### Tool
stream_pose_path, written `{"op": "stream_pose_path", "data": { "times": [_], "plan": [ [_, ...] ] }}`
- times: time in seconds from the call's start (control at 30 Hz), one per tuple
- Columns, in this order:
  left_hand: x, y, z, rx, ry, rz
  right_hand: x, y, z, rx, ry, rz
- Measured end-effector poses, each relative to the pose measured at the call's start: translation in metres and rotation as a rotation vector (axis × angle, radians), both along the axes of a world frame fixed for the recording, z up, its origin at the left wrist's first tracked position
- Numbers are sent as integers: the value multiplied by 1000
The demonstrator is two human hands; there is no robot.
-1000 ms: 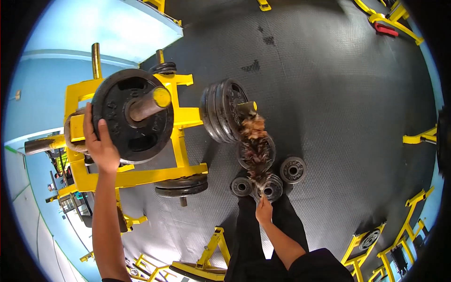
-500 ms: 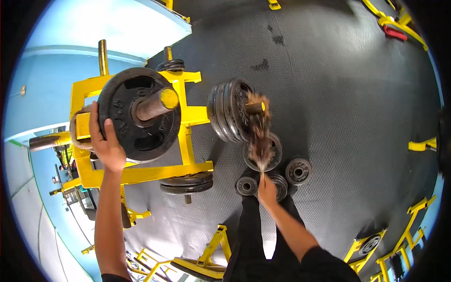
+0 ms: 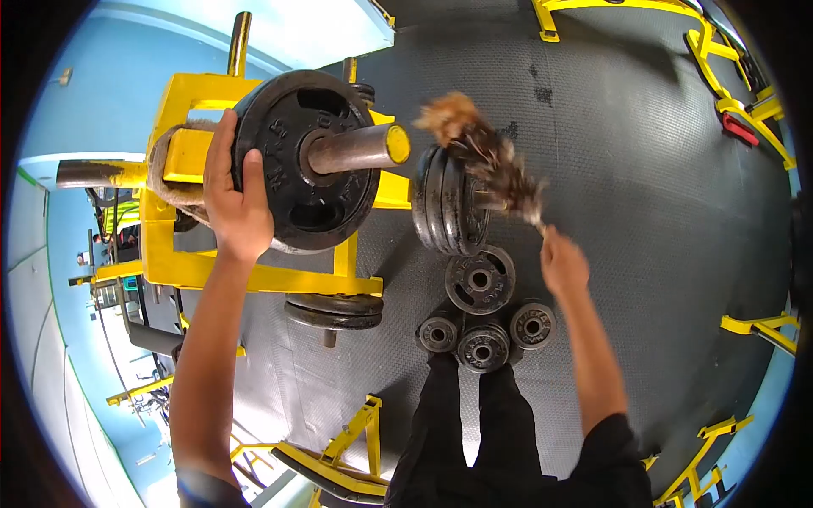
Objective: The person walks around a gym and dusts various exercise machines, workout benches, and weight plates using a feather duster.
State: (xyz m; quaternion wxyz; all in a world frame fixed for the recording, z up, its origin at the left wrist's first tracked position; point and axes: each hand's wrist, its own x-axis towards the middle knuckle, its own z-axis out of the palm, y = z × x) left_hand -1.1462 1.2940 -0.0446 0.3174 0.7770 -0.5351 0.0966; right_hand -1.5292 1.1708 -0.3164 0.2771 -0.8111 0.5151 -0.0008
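My left hand (image 3: 240, 207) grips the rim of a large black weight plate (image 3: 279, 207), its thumb against the plate's face. The plate sits on a metal peg (image 3: 360, 151) with a yellow end, on a yellow rack (image 3: 254, 278). My right hand (image 3: 566, 262) is closed round the handle of a brown feather duster (image 3: 487, 161), slightly blurred. The duster's feathers pass over a stack of black plates (image 3: 436, 203) on a lower peg, hiding part of it.
Loose weight plates (image 3: 480, 279) lie on the black textured floor (image 3: 644, 237), several near my feet. More plates (image 3: 334, 311) hang low on the rack. A towel (image 3: 174, 165) wraps a rack bar. Yellow gym frames (image 3: 373, 432) stand around.
My right hand has moved up and to the right, swinging the feather duster so that its head points up-left. My left hand stays on the plate's rim while the view has shifted.
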Motion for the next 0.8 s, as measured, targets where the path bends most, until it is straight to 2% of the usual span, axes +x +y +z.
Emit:
{"op": "stream_pose_path", "data": {
  "times": [0.13, 0.2, 0.33, 0.4, 0.47, 0.5, 0.57, 0.63, 0.73, 0.8],
  "plan": [
    [1, 1, 0, 0, -11, -21, 35, -91, 6, -260, -1, 486],
    [0, 1, 0, 5, 28, -6, 62, -117, 43, -231, 212, 396],
    [1, 0, -1, -4, 28, -28, 64, -158, 10, -77, 376, 337],
    [-1, 1, -1, -26, 104, -29, 49, -154, -40, -37, 284, 218],
    [-1, 1, -2, -30, 72, -31, 39, -138, -78, 72, 487, 106],
    [-2, 2, -2, -28, 42, -33, 30, -121, -88, 61, 482, 152],
    [-3, -2, 0, -31, 85, -39, 9, -93, -98, 62, 495, 192],
    [0, 2, -5, -50, 154, -58, -12, -57, -100, 173, 409, 146],
    [-2, 1, -5, -63, 170, -54, -50, -22, -75, 251, 397, 226],
    [-4, 1, -3, -57, 163, -20, -81, -2, -72, 236, 293, 268]
  ]
}}
